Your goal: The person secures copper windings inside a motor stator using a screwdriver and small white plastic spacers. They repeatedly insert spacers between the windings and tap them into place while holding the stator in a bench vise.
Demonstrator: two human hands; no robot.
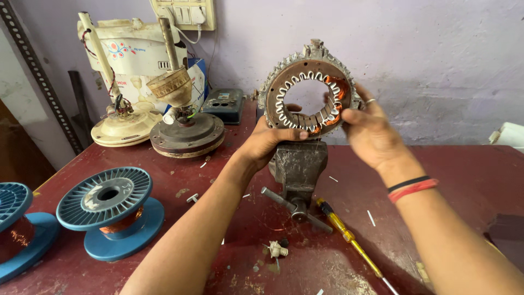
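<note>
Head view first, and I place everything from the bench vise [299, 166] in the middle of the red table [469, 169]. Nearest me, in front of the vise, lies a small white plastic fitting [277, 249]; just right of it a yellow-handled screwdriver [349, 237] runs diagonally toward the near edge. The vise handle bar [295, 205] sticks out toward me and touches the screwdriver's dark end. Well left of the vise stand two blue wire spools [106, 210], the nearer one cut off by the frame edge, both showing copper winding wire.

Above the vise I hold the motor stator [310, 90], a toothed steel ring with white slot liners around its bore and copper coil on its right side. My left hand [267, 143] grips its lower left rim, thumb laid across the front face. My right hand [371, 131] closes on the lower right rim, fingers wrapped behind, thumb in front. The ring stands upright, its bottom edge just over the vise top; I cannot tell whether it rests in the jaws or only hangs above them.

I judge the step in hand to be seating or turning the stator at the vise. The next move calls for a steady two-handed hold, keeping the liners and coil off the metal.

Beyond the vise, left and against the wall, sit two dismantled ceiling fan motors [186, 134] and a small dark box [224, 105].
</note>
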